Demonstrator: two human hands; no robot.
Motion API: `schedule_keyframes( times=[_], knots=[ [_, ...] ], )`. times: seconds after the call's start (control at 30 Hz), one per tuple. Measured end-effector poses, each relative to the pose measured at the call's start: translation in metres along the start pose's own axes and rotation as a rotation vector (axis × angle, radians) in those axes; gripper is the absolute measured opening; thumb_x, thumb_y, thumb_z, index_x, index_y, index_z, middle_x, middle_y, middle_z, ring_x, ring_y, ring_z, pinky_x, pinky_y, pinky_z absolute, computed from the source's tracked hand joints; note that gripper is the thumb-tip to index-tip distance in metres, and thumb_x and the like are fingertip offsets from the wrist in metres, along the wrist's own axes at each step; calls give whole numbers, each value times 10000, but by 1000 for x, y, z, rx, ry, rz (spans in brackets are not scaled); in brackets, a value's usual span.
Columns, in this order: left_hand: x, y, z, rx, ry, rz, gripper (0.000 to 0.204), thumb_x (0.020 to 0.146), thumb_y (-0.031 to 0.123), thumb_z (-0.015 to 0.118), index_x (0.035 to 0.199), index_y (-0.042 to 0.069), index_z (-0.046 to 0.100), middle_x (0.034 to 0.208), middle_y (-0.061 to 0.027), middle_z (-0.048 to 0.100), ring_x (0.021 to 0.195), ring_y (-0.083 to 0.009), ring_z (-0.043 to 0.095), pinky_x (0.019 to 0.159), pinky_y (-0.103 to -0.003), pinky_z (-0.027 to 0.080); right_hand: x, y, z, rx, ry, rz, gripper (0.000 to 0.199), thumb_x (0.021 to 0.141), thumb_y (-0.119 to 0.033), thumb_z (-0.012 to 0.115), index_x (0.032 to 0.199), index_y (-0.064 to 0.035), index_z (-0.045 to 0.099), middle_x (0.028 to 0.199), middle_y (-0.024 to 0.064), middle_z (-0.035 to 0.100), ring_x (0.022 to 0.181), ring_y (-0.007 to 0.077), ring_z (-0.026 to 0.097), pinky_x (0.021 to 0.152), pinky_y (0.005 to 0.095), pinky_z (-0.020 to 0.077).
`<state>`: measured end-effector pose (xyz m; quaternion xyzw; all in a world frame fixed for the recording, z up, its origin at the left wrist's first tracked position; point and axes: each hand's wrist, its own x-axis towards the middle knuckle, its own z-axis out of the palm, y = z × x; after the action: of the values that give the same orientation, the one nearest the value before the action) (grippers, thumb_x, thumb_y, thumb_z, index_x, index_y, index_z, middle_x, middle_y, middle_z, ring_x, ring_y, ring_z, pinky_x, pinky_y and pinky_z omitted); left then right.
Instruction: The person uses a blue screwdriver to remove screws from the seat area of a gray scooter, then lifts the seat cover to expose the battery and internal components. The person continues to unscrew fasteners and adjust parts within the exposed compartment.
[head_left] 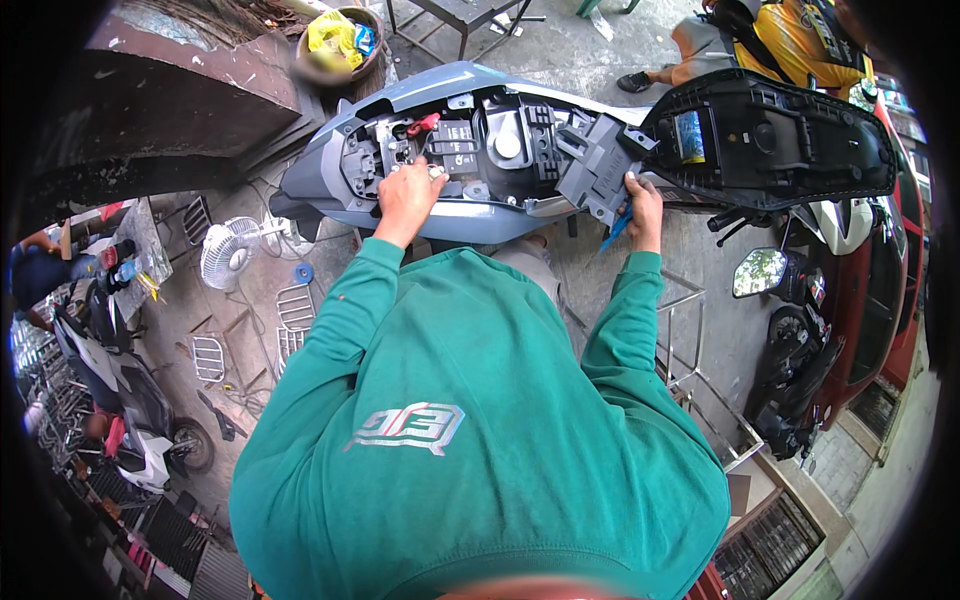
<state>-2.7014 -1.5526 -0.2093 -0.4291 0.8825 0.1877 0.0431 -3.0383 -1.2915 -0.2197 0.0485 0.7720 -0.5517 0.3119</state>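
A scooter's grey-blue rear body point(470, 75) lies before me with its seat point(770, 140) flipped up to the right, underside showing. At the left end of the open compartment, my left hand point(406, 200) has its fingers drawn together beside a dark battery point(458, 148); what they pinch is hidden. Just beyond those fingers is a red terminal cover point(424, 124). My right hand point(645, 212) grips the edge of a grey plastic cover point(598, 170), tilted over the compartment's right end. A slim blue object point(616, 232) sticks out below that palm; its kind is unclear.
A white fan point(230, 252) and metal racks point(296, 306) stand on the floor at left, near a parked motorcycle point(130, 390). A bin point(340, 50) holds yellow plastic. Someone in a yellow shirt point(800, 45) is at far right; a mirror point(760, 271) and red car point(880, 300) are nearer.
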Motion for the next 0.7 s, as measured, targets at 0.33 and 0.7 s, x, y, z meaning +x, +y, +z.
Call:
schedule_keyframes(
  times=[0.33, 0.7],
  knots=[
    [63, -16, 3, 22, -44, 24, 460, 955, 173, 551, 1359, 332, 700, 924, -197, 766, 912, -386, 754, 814, -522, 598, -39, 1, 4, -113, -307, 49, 187, 1014, -265, 695, 1112, -107, 679, 857, -62, 642, 647, 44, 550, 495, 230, 373],
    [5, 70, 18, -747, -353, 380, 641, 1012, 610, 594, 1124, -6, 732, 928, -216, 749, 855, -346, 726, 786, -454, 548, -55, 0, -7, -88, -260, 20, 270, 972, -274, 741, 1093, -36, 699, 861, -14, 676, 671, 70, 551, 492, 267, 412]
  ],
)
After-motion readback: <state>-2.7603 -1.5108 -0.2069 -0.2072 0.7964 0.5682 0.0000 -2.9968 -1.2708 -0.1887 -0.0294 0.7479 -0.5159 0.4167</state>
